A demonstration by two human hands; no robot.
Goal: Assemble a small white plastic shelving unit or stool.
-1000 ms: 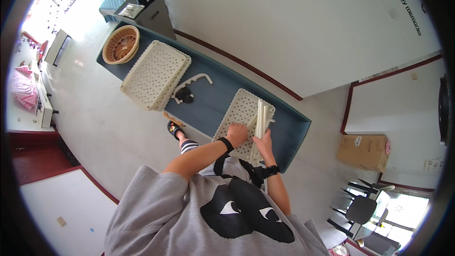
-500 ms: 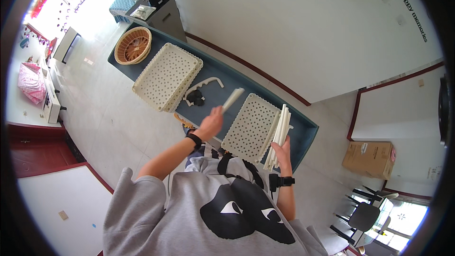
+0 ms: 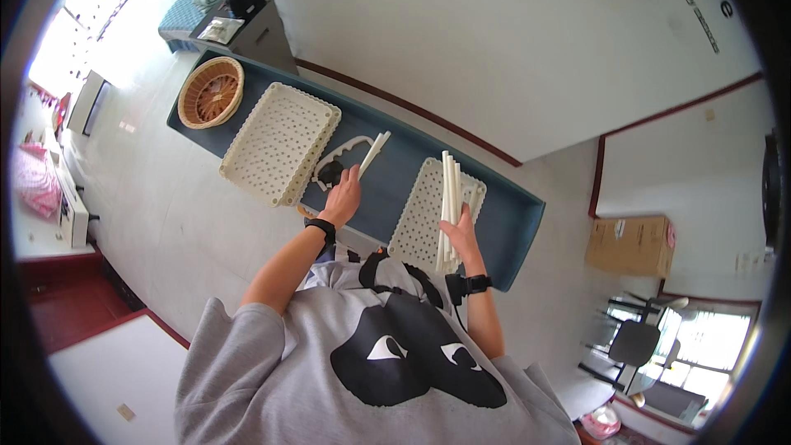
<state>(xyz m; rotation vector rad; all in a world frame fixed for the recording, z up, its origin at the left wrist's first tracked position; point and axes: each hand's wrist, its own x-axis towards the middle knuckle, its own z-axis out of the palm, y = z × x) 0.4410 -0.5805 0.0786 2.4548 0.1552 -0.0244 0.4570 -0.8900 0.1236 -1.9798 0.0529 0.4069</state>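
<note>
White tubes — a bundle — fill the closed fingers of the right hand over a holed tray; left hand fingers pinch more above the blue surface.

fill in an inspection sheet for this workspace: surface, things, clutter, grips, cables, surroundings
surface: blue-grey tabletop with a raised rim
things: bundle of long white rods; short white rods, seemingly two; perforated cream tray below the bundle; stacked cream trays to the left
clutter: wicker basket at the far left end; curved cream piece and black item, kind unclear, near the left hand
grips: left hand closed on the short rods; right hand closed around the bundle
cables: apparently a thin dark cord by the right wristband
surroundings: white wall beyond the tabletop; cardboard box and black chair to the right
</note>
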